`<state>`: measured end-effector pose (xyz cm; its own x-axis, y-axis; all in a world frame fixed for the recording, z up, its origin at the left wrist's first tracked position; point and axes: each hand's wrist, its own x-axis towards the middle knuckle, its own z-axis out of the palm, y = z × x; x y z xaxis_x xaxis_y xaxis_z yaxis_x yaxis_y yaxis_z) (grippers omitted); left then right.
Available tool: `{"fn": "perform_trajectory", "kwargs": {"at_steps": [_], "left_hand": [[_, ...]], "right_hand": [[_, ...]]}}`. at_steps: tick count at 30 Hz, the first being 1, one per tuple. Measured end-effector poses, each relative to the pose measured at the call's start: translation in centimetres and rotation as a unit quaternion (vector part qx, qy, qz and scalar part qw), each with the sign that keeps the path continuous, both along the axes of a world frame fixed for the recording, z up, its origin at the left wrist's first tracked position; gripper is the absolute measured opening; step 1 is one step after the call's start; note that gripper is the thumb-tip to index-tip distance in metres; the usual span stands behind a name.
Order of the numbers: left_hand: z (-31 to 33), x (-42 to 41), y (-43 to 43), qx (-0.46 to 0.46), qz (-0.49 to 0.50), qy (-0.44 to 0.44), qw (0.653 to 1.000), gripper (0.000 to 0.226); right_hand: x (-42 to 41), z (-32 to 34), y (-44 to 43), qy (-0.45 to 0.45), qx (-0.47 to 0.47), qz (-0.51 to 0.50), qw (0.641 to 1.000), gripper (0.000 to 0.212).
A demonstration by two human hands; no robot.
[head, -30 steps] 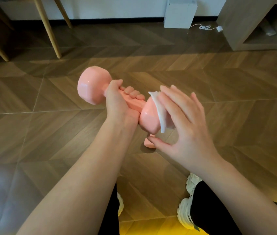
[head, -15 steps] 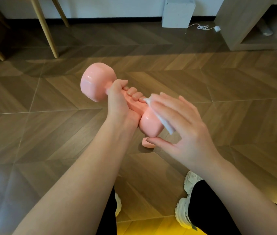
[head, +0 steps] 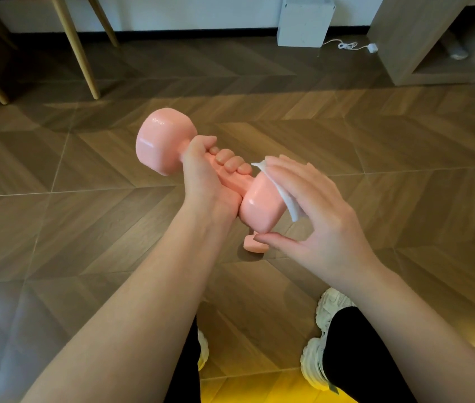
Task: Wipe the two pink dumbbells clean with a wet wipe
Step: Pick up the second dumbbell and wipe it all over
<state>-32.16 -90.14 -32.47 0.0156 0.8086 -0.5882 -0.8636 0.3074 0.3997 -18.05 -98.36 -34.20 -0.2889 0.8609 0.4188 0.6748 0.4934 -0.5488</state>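
Head camera, looking down at a person's two bare arms over a brown wooden floor (head: 375,158). The left hand (head: 201,173) has its grip clenched round the handle of a pink dumbbell (head: 163,144), held up in the air and tilted, one rounded end up and to the left, the other down and to the right. The right hand (head: 326,216) has a released grip: its nearly straight fingers press a white wet wipe (head: 284,196) flat against the lower right end, with the thumb stretched out beneath that end. Part of a second pink dumbbell (head: 252,245) lies on the floor just below, mostly hidden by the thumb. White shoes (head: 314,353) show at the bottom. Far back stand wooden legs (head: 80,53), a white box (head: 303,21) with a cable (head: 346,46), and a wooden cabinet (head: 404,39).
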Motion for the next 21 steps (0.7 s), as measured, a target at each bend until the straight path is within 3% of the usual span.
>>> {"fn": "perform_trajectory", "kwargs": {"at_steps": [2,7,13,17,19,21], "left_hand": [[-0.1,0.0,0.1,0.001,0.002,-0.001,1.0,0.033],[-0.1,0.1,0.0,-0.001,0.02,0.018,1.0,0.029],[-0.6,0.0,-0.2,-0.064,0.032,0.039,0.997,0.025],[-0.7,-0.1,0.2,-0.077,0.008,0.043,0.996,0.037],[-0.8,-0.3,0.5,-0.068,0.017,0.026,0.997,0.036],[-1.1,-0.4,0.5,-0.054,0.025,0.02,0.998,0.033]], "right_hand": [[0.2,-0.5,0.2,0.001,0.009,0.003,1.0,0.084],[-0.1,-1.1,0.5,0.184,-0.185,-0.033,0.965,0.088],[-0.7,-1.9,0.6,0.044,-0.027,-0.045,0.998,0.083],[-0.1,-2.5,0.8,-0.057,0.109,-0.006,0.992,0.074],[-0.3,-2.8,0.8,-0.062,0.114,0.006,0.991,0.076],[-0.5,-2.9,0.7,-0.039,0.045,-0.002,0.998,0.085]]}}
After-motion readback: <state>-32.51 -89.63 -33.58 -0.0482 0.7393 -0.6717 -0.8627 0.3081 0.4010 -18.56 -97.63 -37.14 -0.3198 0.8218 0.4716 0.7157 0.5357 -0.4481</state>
